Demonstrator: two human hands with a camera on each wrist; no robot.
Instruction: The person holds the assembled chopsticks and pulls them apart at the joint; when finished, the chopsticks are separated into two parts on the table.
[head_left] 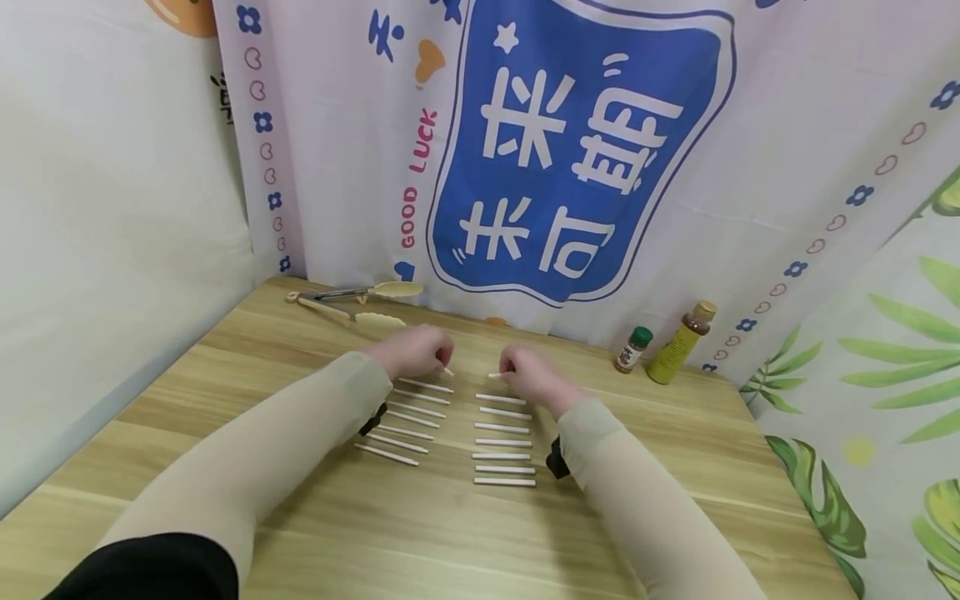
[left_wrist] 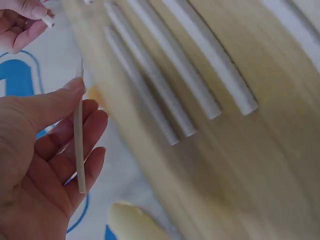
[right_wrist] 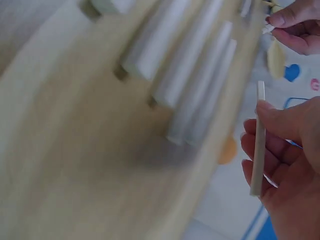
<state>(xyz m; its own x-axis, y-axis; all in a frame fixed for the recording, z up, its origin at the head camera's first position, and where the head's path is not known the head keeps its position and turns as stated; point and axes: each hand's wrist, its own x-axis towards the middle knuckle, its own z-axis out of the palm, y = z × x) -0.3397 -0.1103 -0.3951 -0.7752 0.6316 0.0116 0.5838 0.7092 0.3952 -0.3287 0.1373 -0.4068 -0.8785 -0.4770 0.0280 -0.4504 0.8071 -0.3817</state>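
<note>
My left hand (head_left: 412,352) pinches a thin white stick (left_wrist: 78,140) between thumb and fingers, over the far end of a left column of similar white sticks (head_left: 386,454). Across a narrow gap, my right hand (head_left: 542,380) holds another white stick (right_wrist: 258,145) the same way, just beyond the right column of white sticks (head_left: 504,482). Both columns lie on the wooden table (head_left: 420,542), their sticks roughly parallel and spaced apart. The left forearm and wrist cover some left ends of the left column in the head view.
Tongs with cream-coloured tips (head_left: 397,289) lie at the back left, close beyond my left hand. A small green-capped jar (head_left: 633,348) and a yellow bottle (head_left: 677,348) stand at the back right. Behind the table hangs a printed curtain (head_left: 345,167).
</note>
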